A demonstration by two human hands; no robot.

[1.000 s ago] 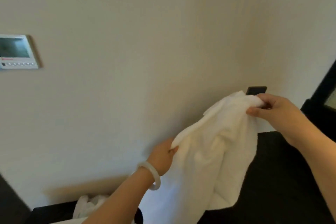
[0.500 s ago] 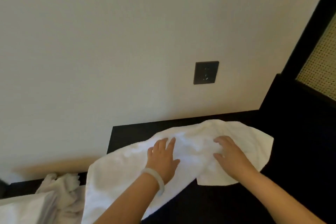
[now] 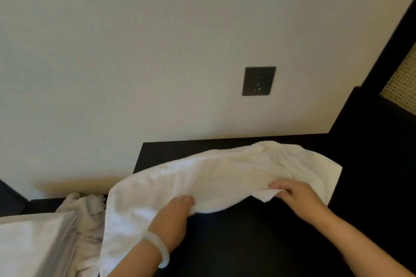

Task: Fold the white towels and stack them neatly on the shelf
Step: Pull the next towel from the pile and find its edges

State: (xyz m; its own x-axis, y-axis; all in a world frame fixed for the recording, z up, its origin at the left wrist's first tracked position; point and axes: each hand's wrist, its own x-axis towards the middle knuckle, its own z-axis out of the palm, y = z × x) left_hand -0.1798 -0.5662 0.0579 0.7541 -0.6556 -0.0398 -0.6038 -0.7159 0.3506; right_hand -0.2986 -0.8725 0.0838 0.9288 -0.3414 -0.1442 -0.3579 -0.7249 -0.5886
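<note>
We find no writing, brand, number or sign that can be read. The dark wall socket (image 3: 258, 81) shows only its pin holes, and we can make out no tag or print on the white towel (image 3: 225, 175).
</note>
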